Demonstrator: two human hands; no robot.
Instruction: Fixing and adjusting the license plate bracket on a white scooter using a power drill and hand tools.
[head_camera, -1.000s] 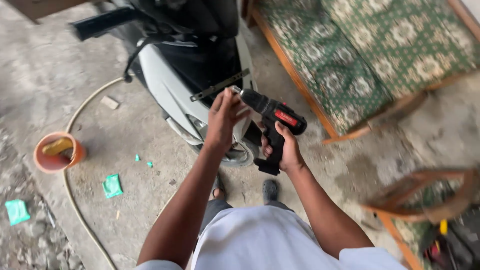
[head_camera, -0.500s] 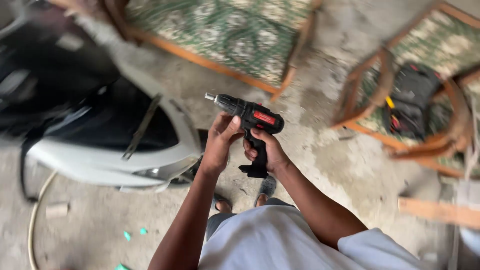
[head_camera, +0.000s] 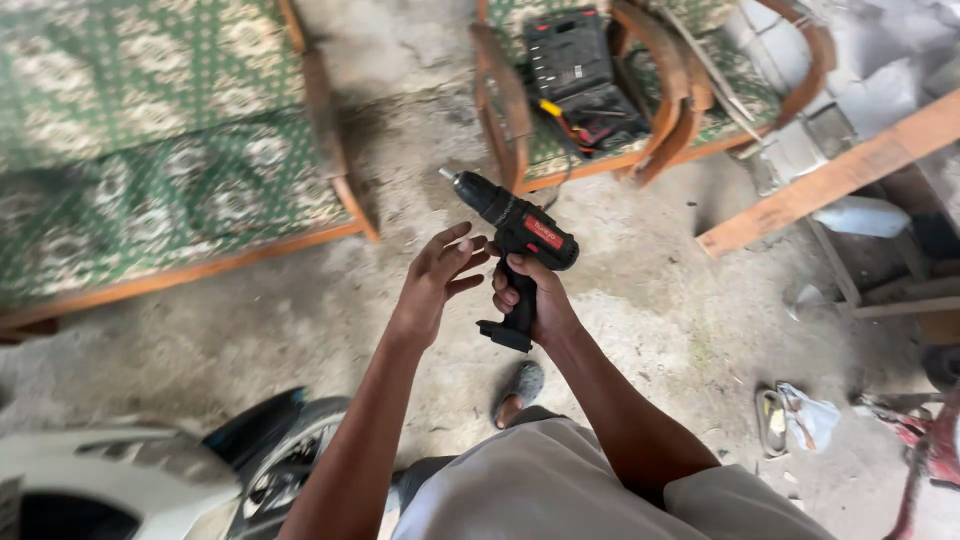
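Above the bare concrete floor (head_camera: 650, 300), the right hand (head_camera: 530, 300) is wrapped around the grip of a black cordless drill (head_camera: 515, 235) with a red panel, its chuck tilted up and away to the left. Just beside it, the left hand (head_camera: 435, 280) is spread wide, fingers (head_camera: 462, 250) near the drill body, holding nothing. Beyond the drill, an open black tool case (head_camera: 575, 75) lies on a wooden armchair (head_camera: 640, 110) with green patterned cushions. A matching sofa (head_camera: 150, 170) stands at the left, a wooden plank (head_camera: 830, 175) at the right, and a scooter (head_camera: 150, 480) at the lower left.
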